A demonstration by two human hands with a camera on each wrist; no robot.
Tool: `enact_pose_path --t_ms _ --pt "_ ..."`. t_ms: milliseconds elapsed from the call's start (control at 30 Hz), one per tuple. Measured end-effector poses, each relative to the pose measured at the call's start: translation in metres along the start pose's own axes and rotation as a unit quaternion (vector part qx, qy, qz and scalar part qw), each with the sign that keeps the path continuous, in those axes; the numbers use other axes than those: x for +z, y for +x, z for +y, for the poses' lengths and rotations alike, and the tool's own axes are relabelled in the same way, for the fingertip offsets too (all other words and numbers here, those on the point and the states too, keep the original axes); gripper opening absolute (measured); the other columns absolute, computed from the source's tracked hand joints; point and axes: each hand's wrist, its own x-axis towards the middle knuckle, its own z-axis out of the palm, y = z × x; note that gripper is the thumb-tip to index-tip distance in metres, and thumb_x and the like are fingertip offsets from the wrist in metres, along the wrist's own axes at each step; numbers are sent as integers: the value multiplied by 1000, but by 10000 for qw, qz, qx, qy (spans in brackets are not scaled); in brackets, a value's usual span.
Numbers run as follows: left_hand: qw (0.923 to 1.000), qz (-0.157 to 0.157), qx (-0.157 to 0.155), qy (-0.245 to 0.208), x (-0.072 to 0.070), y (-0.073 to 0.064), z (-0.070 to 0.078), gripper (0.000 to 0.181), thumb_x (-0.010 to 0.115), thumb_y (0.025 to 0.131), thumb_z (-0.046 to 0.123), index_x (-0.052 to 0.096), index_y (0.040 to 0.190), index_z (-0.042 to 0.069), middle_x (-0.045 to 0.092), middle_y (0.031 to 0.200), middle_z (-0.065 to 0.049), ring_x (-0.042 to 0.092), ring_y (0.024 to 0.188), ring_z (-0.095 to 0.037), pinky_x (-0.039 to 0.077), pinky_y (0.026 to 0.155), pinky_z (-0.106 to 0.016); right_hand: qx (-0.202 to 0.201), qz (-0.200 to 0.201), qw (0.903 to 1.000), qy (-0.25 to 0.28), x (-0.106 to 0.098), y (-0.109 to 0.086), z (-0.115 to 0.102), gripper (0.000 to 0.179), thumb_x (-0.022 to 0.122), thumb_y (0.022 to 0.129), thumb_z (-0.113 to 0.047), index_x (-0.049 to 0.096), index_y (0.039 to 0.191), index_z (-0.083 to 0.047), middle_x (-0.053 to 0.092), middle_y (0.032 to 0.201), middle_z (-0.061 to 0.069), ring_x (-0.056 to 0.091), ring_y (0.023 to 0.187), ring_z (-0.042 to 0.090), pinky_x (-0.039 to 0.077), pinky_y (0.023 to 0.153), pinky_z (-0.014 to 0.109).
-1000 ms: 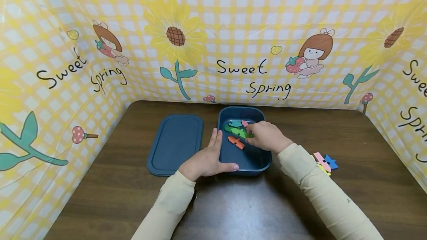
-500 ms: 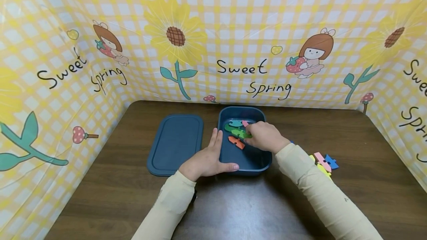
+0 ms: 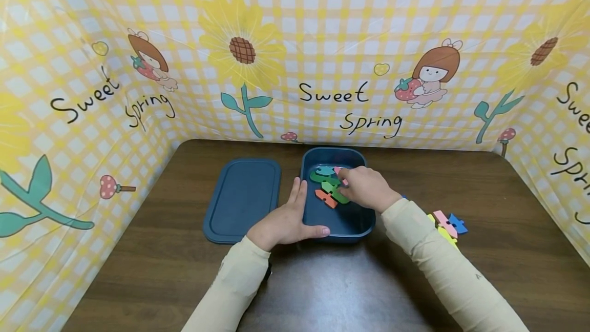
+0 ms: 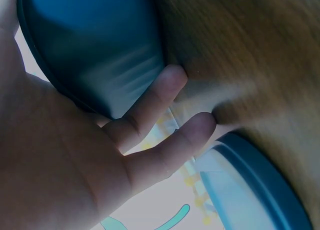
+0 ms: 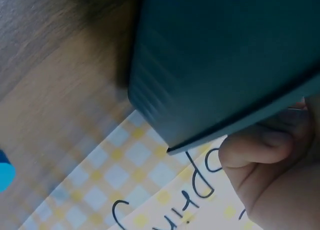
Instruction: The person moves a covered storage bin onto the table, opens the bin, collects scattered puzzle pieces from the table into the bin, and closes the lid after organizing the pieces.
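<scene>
A deep blue rectangular box stands uncovered on the table. Inside lie flat, notched toy pieces: a teal piece, an orange piece, green pieces and a pink piece partly behind fingers. My left hand rests against the box's left wall, two fingers straight along it and the thumb over the near rim. Over the right rim reaches my right hand, fingertips right at the green pieces, with pink showing in the gap between thumb and finger. In the right wrist view the box wall hides the fingertips.
Left of the box lies its flat blue lid. Right of it, beside the right sleeve, sit more toy pieces: pink, blue and yellow. A checked, printed cloth walls the table's back and sides.
The green piece at the right fingertips has swung down toward the near side and dropped among the others. Pink now shows between thumb and finger. The left hand has stayed put.
</scene>
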Motion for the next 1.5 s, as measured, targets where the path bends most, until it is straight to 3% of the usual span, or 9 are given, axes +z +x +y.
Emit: enact_pose_path --t_ms 133,333,467,633,867,1033,1267,1500 --pt "10000 -18 -69 58 -1 0 1 121 69 86 65 -10 162 14 -22 166 -5 38 141 -37 41 107 -48 191 126 9997 132 -7 -7 3 35 74 95 -22 70 123 -2 70 91 6 58 73 19 53 64 32" --pt "9999 -27 -164 10 -1 -1 2 122 70 85 65 -10 162 16 -24 166 -1 39 141 -38 41 106 -50 484 396 9962 599 -22 -24 11 28 69 98 -21 71 120 -4 59 72 4 54 63 20 48 55 33" --pt "9999 7 -127 -3 -1 0 0 122 71 85 66 -10 162 15 -22 166 -3 40 140 -38 42 106 -49 437 777 9939 656 -28 -36 26 22 68 99 -19 72 114 -3 71 88 6 64 73 20 56 66 39" --pt "10000 28 -83 -21 -2 0 0 123 71 85 65 -9 162 14 -23 166 -3 45 137 -37 48 100 -46 384 1089 9913 632 -34 -53 49 18 67 98 -14 73 110 -2 74 97 10 70 84 25 56 75 47" --pt "9999 17 -108 -27 -2 -1 0 123 72 84 65 -10 162 15 -24 165 -1 42 139 -37 46 102 -46 830 717 9916 689 -38 -77 74 20 61 102 -16 71 114 -3 74 100 10 70 89 27 55 77 49" --pt "9999 8 -111 -51 -2 -1 -1 123 71 85 65 -11 162 15 -25 165 -1 44 137 -37 47 100 -45 1021 387 9920 636 -33 -86 89 19 63 100 -15 72 108 0 71 89 6 63 73 20 53 67 41" --pt "9999 12 -119 -11 -1 -1 -1 122 71 85 64 -10 162 14 -22 166 -4 48 134 -37 49 98 -45 998 -149 9932 583 -18 -91 110 14 67 98 -17 73 94 -5 66 79 0 56 64 15 48 61 35" --pt "10000 3 -90 -17 0 1 0 122 71 85 65 -9 162 14 -22 166 -4 46 135 -37 48 99 -46 1054 -366 9916 662 -8 -95 118 14 69 97 -16 70 86 -9 61 74 -1 51 60 15 42 57 33"
